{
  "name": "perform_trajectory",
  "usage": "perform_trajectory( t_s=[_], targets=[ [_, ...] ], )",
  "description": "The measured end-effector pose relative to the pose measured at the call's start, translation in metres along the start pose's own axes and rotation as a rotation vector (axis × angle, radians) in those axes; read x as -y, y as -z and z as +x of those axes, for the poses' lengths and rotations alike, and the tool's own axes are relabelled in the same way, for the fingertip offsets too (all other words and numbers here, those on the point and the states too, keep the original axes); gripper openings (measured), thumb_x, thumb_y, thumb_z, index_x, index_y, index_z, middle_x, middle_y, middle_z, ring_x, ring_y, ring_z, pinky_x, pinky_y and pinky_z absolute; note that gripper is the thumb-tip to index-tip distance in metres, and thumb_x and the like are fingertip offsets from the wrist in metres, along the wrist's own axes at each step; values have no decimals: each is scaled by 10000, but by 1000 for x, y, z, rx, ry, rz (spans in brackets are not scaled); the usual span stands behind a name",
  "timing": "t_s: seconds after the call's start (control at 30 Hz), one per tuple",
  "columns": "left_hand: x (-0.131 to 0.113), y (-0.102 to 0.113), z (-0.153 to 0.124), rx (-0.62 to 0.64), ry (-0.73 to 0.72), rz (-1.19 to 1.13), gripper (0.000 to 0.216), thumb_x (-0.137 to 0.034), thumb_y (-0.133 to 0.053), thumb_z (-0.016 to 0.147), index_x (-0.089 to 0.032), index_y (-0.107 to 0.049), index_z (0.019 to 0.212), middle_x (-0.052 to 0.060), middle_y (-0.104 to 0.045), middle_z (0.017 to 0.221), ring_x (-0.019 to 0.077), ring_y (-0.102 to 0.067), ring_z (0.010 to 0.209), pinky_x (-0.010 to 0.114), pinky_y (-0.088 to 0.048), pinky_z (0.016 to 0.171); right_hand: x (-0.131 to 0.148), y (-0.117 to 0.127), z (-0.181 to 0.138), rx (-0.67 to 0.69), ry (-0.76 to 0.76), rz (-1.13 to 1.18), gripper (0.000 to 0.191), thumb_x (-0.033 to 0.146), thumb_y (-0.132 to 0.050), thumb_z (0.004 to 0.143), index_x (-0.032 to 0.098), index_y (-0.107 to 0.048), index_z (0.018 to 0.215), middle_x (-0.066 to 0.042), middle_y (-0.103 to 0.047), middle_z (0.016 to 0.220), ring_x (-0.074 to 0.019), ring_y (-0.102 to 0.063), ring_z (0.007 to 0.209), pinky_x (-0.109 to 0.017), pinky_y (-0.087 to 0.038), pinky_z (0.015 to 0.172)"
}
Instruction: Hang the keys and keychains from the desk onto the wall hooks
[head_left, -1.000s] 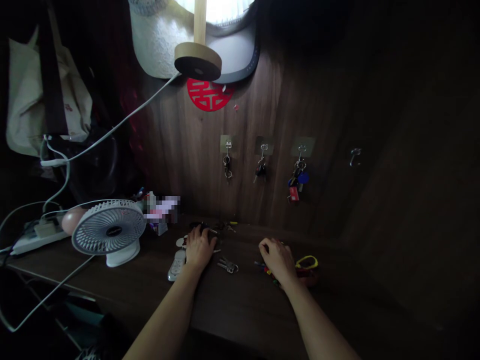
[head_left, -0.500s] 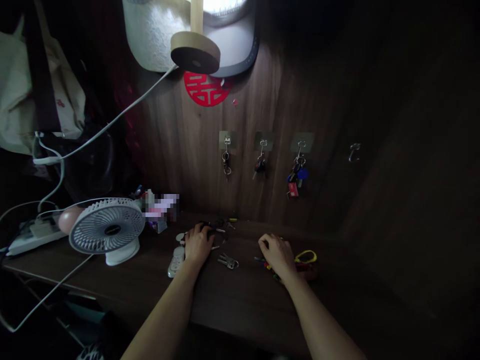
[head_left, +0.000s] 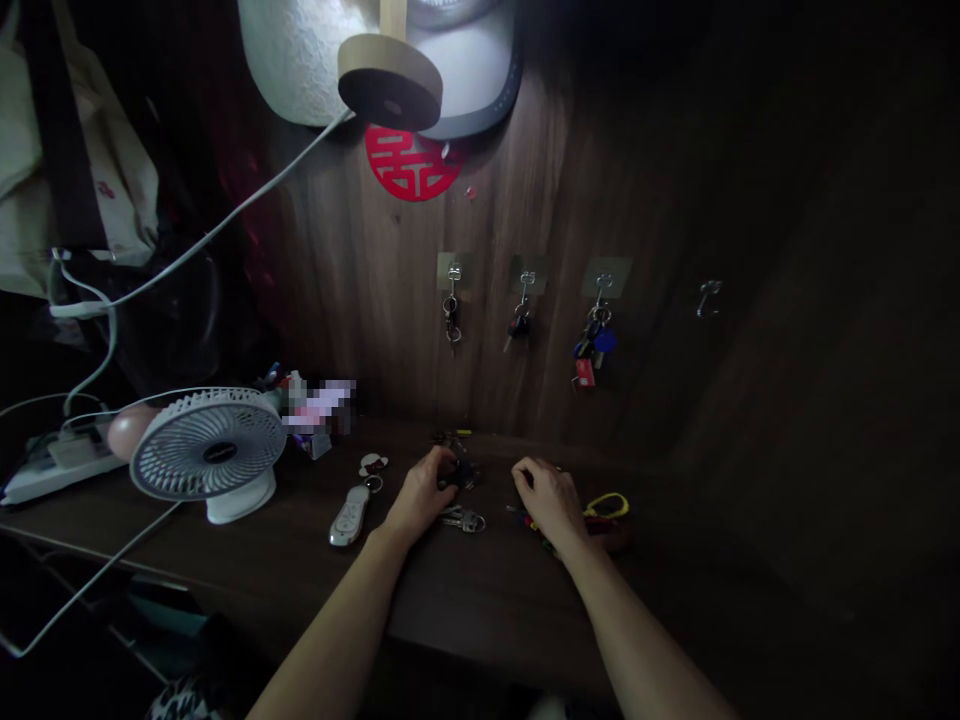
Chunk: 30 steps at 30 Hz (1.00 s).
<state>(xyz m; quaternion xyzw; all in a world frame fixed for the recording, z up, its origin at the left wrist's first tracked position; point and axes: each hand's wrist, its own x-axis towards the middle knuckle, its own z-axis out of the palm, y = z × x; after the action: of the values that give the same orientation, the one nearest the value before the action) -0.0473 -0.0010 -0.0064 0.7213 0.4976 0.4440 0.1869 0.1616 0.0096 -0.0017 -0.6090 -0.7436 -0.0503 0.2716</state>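
My left hand is on the dark wooden shelf, thumb and fingers closed around a dark bunch of keys. Just in front of its thumb lies a silver set of keys on a ring. My right hand rests farther right with its fingers curled; whatever they may hold is hidden. Beneath and beside that hand are keys with coloured parts and a yellow loop. To the left of my left hand lies a white remote-like fob with a ring and a white-and-red charm.
Three key bunches hang from wall hooks: left, middle and right. A fourth hook is bare. A white fan and a power strip stand at the left. A lamp base hangs above, its cable trailing left.
My left hand has moved right, carrying the dark keys away from the white fob, which now shows fully with its charm. My right hand has stayed nearly in place.
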Motion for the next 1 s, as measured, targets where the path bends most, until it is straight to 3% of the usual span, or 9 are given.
perform_trajectory(
  t_s=[0.2, 0.47, 0.63, 0.8, 1.0],
  targets=[
    [-7, -5, 1, -20, 12, -179, 320, -60, -558, 661, -216, -538, 940, -33, -620, 819, 114, -603, 790, 239, -464, 774, 10, 2, -1, -56, 107, 56, 184, 193, -437, 856, 218, -603, 781, -3, -642, 786, -145, -580, 782, -250, -310, 719],
    [-16, -11, 3, -67, 124, -664, 367, -208, -655, 660, -192, -503, 993, 4, -610, 872, 119, -598, 828, 237, -472, 771, 25, 2, -5, -12, 234, 255, 253, 105, -445, 813, 225, -606, 967, -26, -662, 974, -167, -571, 947, -303, -354, 840],
    [-22, -6, 3, -88, 255, -880, 413, -250, -691, 644, -197, -512, 1012, 5, -603, 899, 96, -591, 749, 216, -486, 689, 32, 7, -7, 61, 192, 445, 297, 116, -420, 803, 234, -605, 1003, -23, -656, 1034, -170, -565, 984, -327, -368, 903],
    [-24, -3, 6, -155, 349, -1112, 421, -234, -729, 601, -210, -519, 965, -19, -577, 896, 81, -590, 742, 226, -513, 704, 40, 12, -11, 107, 193, 667, 314, 236, -472, 820, 239, -535, 1127, -17, -632, 1112, -168, -563, 1030, -314, -389, 918],
    [-23, 2, 7, -135, 403, -1171, 352, -218, -706, 659, -207, -540, 970, 6, -598, 949, 100, -612, 794, 242, -527, 740, 47, 10, -12, 173, 167, 818, 305, 326, -522, 816, 221, -531, 1101, -19, -636, 1070, -171, -569, 1003, -287, -415, 872]
  ],
)
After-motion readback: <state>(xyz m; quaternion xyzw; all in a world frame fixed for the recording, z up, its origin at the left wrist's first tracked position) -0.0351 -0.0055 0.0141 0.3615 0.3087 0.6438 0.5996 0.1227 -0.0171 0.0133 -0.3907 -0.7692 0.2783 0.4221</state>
